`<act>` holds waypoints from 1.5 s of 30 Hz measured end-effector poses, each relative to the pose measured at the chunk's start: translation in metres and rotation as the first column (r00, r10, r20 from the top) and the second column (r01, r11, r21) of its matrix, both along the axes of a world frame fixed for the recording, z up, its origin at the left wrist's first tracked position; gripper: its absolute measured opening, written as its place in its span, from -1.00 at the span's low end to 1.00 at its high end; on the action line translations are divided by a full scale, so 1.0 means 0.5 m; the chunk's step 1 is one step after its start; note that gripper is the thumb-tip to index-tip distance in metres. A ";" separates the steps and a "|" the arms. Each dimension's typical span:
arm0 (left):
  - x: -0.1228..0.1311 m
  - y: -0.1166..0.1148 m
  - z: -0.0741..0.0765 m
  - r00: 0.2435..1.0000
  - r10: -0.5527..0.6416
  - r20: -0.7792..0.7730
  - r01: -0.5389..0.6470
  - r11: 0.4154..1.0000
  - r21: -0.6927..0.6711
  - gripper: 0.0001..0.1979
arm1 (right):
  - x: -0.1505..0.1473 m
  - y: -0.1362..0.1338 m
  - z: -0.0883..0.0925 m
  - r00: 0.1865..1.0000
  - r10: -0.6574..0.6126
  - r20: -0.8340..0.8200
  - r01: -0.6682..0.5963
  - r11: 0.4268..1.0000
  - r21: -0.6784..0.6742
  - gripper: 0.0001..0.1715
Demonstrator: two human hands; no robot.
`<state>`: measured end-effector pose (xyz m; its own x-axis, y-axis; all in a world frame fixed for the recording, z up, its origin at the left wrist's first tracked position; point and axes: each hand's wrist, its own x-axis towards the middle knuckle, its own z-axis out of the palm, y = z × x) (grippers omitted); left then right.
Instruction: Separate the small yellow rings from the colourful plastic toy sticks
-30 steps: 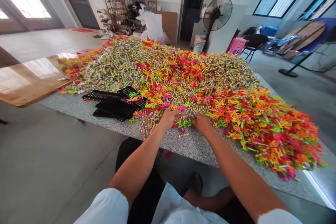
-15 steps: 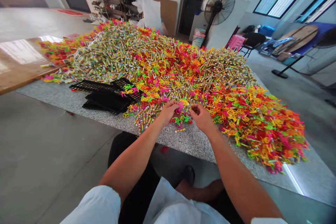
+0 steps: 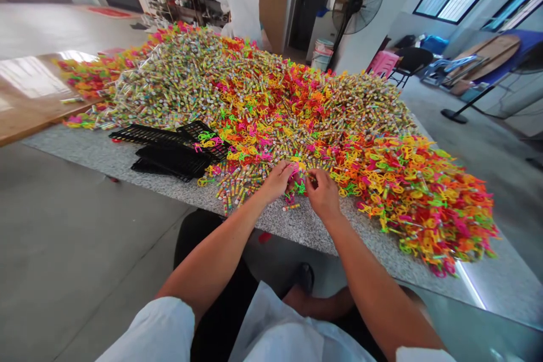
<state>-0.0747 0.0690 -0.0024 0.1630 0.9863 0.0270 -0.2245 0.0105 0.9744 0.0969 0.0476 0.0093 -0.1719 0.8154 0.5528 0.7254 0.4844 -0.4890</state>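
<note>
A pink plastic piece (image 3: 296, 168) sits at the fingertips of the left hand (image 3: 276, 182), apparently pinched; it looks light, springy, best held by its edge. Just beside it, the right hand (image 3: 323, 194) curls, contents unclear. Left of the grip lie black trays (image 3: 172, 162).

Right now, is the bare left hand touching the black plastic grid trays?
Apart. The head view shows the left hand right of the black plastic grid trays, with small multicoloured printed tubes lying between them.

Pink plastic piece (image 3: 296, 168) in left grip (image 3: 276, 181)
</note>
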 end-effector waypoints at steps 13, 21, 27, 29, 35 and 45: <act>0.001 -0.002 0.007 0.999 -0.043 0.026 0.043 0.999 0.015 -0.75 | -0.014 -0.020 -0.022 0.998 -0.019 -0.063 0.021 0.999 0.025 -0.78; 0.003 -0.001 0.007 0.997 -0.039 0.070 0.039 0.999 0.005 -0.72 | -0.037 -0.020 -0.039 0.893 -0.065 -0.445 -0.037 0.975 -0.218 -0.68; 0.010 -0.001 -0.005 0.996 -0.047 0.072 0.044 0.998 0.043 -0.71 | -0.037 -0.028 -0.035 0.872 -0.115 -0.476 0.030 0.983 -0.183 -0.70; 0.011 -0.001 -0.006 0.996 -0.057 0.075 0.053 0.997 0.047 -0.71 | -0.035 -0.032 -0.031 0.882 -0.099 -0.460 0.023 0.986 -0.167 -0.71; 0.013 -0.007 -0.007 0.997 -0.047 0.067 0.043 0.998 0.054 -0.73 | -0.023 -0.032 -0.027 0.888 -0.042 -0.459 -0.071 0.972 -0.225 -0.72; 0.031 -0.015 -0.007 1.000 0.007 -0.023 -0.004 0.994 0.109 -0.75 | -0.023 -0.037 -0.044 0.784 -0.006 -0.621 -0.220 0.932 -0.287 -0.61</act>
<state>-0.0594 0.0616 -0.0057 0.1593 0.9786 0.1306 -0.2017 -0.0973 0.9746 0.0852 0.0293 -0.0126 0.0071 0.9612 0.2759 0.1779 0.2703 -0.9462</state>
